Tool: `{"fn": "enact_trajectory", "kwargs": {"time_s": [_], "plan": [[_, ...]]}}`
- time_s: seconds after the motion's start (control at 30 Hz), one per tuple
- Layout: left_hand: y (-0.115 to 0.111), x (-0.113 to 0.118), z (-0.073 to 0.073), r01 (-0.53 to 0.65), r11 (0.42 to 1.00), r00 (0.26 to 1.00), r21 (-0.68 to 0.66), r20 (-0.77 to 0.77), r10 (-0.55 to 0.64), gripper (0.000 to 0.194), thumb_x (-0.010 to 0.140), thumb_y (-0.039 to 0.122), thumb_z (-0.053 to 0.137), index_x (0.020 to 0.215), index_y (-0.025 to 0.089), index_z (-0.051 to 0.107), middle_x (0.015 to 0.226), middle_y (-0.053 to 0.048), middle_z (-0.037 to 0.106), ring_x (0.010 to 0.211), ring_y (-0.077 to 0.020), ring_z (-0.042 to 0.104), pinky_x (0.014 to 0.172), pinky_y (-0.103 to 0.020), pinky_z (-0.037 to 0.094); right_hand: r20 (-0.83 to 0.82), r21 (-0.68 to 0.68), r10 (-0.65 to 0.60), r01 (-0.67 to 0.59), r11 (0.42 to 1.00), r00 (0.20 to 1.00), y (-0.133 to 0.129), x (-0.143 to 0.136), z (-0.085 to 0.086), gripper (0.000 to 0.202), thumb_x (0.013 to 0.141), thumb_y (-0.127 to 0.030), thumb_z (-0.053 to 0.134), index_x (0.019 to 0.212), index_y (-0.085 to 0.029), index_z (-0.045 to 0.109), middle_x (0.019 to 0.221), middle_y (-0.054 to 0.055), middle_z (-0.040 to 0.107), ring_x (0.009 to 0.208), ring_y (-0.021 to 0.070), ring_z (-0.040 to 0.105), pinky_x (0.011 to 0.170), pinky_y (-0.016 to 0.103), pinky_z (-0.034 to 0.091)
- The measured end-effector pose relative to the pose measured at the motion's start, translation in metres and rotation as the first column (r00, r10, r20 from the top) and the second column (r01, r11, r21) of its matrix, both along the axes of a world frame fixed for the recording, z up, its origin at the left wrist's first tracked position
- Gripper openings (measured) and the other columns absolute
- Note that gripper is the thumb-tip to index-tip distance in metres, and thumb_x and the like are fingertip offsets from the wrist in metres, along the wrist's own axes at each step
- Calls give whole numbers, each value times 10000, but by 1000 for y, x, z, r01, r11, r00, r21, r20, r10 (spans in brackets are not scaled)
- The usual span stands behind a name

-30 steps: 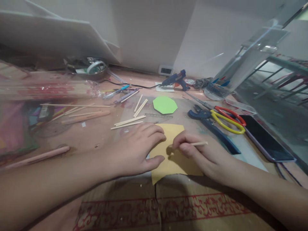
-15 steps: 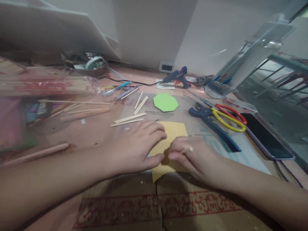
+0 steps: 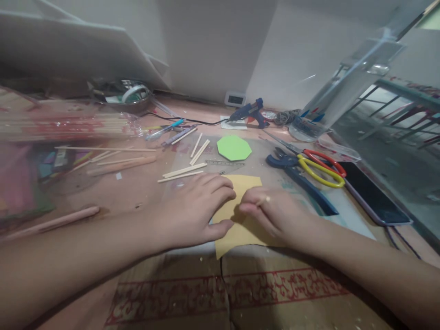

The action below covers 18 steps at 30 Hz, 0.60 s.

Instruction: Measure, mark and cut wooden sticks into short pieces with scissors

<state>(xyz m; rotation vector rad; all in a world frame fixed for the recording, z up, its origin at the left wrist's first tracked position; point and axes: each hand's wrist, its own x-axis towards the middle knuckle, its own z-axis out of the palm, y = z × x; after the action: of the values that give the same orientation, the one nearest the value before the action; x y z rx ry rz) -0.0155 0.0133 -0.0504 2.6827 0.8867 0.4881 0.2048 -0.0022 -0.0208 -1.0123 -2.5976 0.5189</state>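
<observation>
A yellow sheet [image 3: 240, 238], paper or sandpaper, lies flat with an uneven lower edge. My left hand [image 3: 195, 208] rests palm down over its left side, thumb and fingers apart. Above the sheet's right half, my right hand [image 3: 275, 211] is closed in a pinch. The pale end of a small wooden stick [image 3: 267, 199] pokes out between its fingers; the rest is hidden in the grip. Just beyond the sheet lie a green octagon [image 3: 234, 147], a clear ruler [image 3: 225, 163] and several cut wooden sticks [image 3: 185, 170].
Blue-handled cutters [image 3: 309, 185], red-and-yellow scissors [image 3: 321, 169] and a phone [image 3: 374, 192] lie at the right. A glue gun [image 3: 249, 112] sits at the back by a tall clear container [image 3: 343, 87]. Bagged sticks [image 3: 68, 126] are at the left.
My right hand has shifted slightly up over the sheet, still pinching the stick. My left hand stays in place on the sheet. The view has turned slightly.
</observation>
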Motion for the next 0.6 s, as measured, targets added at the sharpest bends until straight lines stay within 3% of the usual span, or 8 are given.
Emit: {"fn": "enact_trajectory", "kwargs": {"time_s": [0.17,0.27,0.37,0.5,0.6], "plan": [[-1,-1,2,7,1000,1000,-9,0,-7,363,897,390,613,1179,162,620,1283,-111,606,1252,-286,504,1089,-448,382,-6,-8,58,-58,998,998,-1,-1,-1,429,1069,-367,341,814,-170,624,692,54,654,616,168,571,593,272,372],[-1,-1,3,0,1000,1000,-21,-4,0,361,893,387,614,1177,165,622,1275,-108,609,1253,-288,503,1089,-454,378,-19,5,-23,23,1000,1000,-1,-1,-4,411,1066,-349,356,814,-167,624,698,57,652,629,172,576,598,269,377],[0,0,2,2,1000,1000,-23,0,-2,351,901,397,606,1166,166,626,1276,-104,608,1245,-279,509,1084,-438,383,-26,-17,42,-43,999,999,-1,-1,-5,422,1068,-367,352,824,-166,632,715,55,665,637,171,583,607,269,387],[0,0,3,-12,1000,1000,-23,-13,12,349,897,395,603,1170,179,626,1278,-96,607,1249,-280,507,1088,-437,379,-14,8,-24,24,1000,1000,-2,-1,-3,390,1057,-322,368,801,-165,617,688,50,654,615,168,578,591,266,382],[-1,-1,3,-8,1000,1000,-24,-11,8,344,902,396,599,1170,183,626,1285,-92,604,1259,-273,503,1092,-423,377,-3,-39,27,-27,999,1000,0,0,-2,388,1054,-322,364,819,-168,631,716,54,673,645,172,600,619,271,401]]}}
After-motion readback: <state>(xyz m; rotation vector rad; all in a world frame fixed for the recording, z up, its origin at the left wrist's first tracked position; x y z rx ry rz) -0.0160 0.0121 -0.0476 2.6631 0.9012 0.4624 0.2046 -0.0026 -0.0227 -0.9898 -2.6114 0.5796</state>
